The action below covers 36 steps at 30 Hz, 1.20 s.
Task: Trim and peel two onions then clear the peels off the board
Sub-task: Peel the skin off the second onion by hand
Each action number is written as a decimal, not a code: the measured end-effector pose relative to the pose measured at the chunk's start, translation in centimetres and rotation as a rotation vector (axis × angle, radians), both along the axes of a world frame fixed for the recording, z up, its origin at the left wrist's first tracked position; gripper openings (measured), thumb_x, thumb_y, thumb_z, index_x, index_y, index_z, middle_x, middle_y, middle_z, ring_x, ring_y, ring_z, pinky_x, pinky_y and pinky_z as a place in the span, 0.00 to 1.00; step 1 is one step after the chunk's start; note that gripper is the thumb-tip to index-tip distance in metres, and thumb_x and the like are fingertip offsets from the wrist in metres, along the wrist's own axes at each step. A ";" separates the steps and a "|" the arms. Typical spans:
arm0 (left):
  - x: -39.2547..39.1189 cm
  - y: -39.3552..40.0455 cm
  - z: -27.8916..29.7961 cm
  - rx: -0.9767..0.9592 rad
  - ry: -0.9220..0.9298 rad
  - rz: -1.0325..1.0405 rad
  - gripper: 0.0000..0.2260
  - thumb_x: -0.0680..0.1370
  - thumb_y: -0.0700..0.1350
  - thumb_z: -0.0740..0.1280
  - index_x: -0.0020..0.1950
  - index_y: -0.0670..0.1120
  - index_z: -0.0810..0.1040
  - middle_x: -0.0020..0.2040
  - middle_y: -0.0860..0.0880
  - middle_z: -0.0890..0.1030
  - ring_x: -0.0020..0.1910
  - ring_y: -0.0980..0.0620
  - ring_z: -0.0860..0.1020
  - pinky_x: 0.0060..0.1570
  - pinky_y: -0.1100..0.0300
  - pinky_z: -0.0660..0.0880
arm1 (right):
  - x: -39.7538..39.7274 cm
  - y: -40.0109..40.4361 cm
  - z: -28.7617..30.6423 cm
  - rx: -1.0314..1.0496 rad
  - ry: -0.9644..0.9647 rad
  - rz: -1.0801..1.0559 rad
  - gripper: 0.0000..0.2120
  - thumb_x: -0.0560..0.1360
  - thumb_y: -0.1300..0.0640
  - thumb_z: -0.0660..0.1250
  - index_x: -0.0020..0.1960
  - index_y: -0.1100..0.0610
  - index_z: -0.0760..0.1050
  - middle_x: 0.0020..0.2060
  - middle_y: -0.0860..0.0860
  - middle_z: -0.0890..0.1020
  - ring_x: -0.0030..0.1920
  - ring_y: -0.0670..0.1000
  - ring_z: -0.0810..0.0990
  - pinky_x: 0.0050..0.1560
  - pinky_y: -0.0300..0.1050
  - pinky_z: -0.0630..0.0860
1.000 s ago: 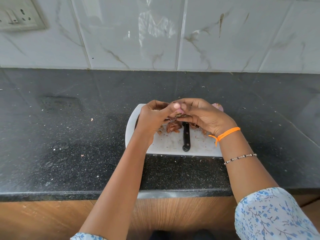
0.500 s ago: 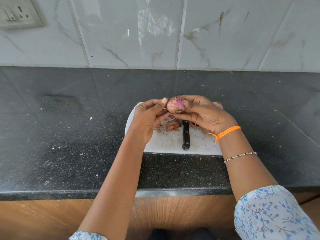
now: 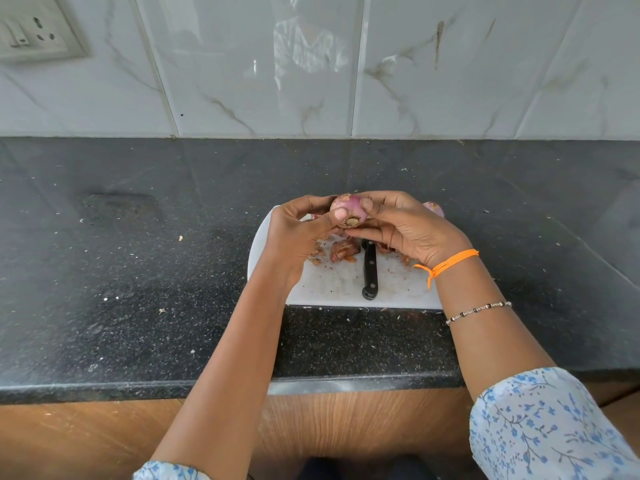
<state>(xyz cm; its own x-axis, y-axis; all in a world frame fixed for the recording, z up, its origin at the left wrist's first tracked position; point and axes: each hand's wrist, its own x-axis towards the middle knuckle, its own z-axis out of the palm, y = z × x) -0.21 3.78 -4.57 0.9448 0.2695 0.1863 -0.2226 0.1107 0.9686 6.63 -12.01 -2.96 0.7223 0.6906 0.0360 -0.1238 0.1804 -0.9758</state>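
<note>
We now hold the onion (image 3: 348,211) up above the cutting board (image 3: 332,284), our left hand (image 3: 301,233) and right hand (image 3: 408,226) both closed around it, where a second ago it was buried between our fingers. Its purple flesh shows and the root end faces us, so peeling seems nearly done. The knife (image 3: 370,271) and peels (image 3: 343,251) lie on the board; a second onion (image 3: 433,208) sits behind our right hand.

Left hand (image 3: 299,233) and right hand (image 3: 412,226) raised together; fingers curled inward.
</note>
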 end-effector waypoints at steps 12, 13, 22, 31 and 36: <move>-0.2 -0.9 0.4 0.043 -0.048 -0.003 0.12 0.68 0.36 0.75 0.49 0.44 0.80 0.43 0.51 0.83 0.41 0.57 0.81 0.43 0.64 0.78 | 0.0 0.2 0.1 0.007 0.034 0.021 0.19 0.69 0.56 0.67 0.56 0.65 0.75 0.47 0.56 0.85 0.50 0.52 0.84 0.49 0.41 0.81; -0.3 -1.0 0.4 0.046 -0.049 0.016 0.11 0.67 0.36 0.75 0.47 0.45 0.80 0.39 0.53 0.83 0.39 0.59 0.81 0.40 0.66 0.77 | 0.0 0.2 0.0 -0.001 0.039 0.028 0.22 0.66 0.54 0.69 0.56 0.65 0.75 0.47 0.55 0.85 0.50 0.51 0.84 0.48 0.41 0.81; -0.2 -0.3 0.1 0.059 -0.047 -0.001 0.11 0.73 0.34 0.70 0.55 0.38 0.80 0.44 0.47 0.83 0.45 0.55 0.81 0.43 0.66 0.77 | 0.1 -0.2 0.1 0.006 0.048 0.024 0.16 0.71 0.60 0.63 0.56 0.64 0.75 0.46 0.55 0.85 0.48 0.51 0.84 0.50 0.43 0.81; -0.2 -0.9 0.5 0.093 -0.059 0.060 0.10 0.69 0.40 0.75 0.49 0.45 0.82 0.43 0.50 0.84 0.42 0.56 0.82 0.45 0.61 0.79 | 0.0 0.2 0.0 -0.012 0.041 0.003 0.13 0.73 0.61 0.63 0.57 0.63 0.74 0.47 0.55 0.84 0.48 0.49 0.84 0.53 0.44 0.80; -0.3 -0.8 0.5 0.072 -0.078 0.079 0.10 0.69 0.39 0.75 0.48 0.44 0.82 0.43 0.48 0.84 0.43 0.53 0.81 0.46 0.59 0.80 | 0.0 0.2 0.1 -0.036 0.004 -0.007 0.15 0.70 0.59 0.66 0.56 0.62 0.74 0.49 0.55 0.82 0.48 0.49 0.84 0.53 0.43 0.80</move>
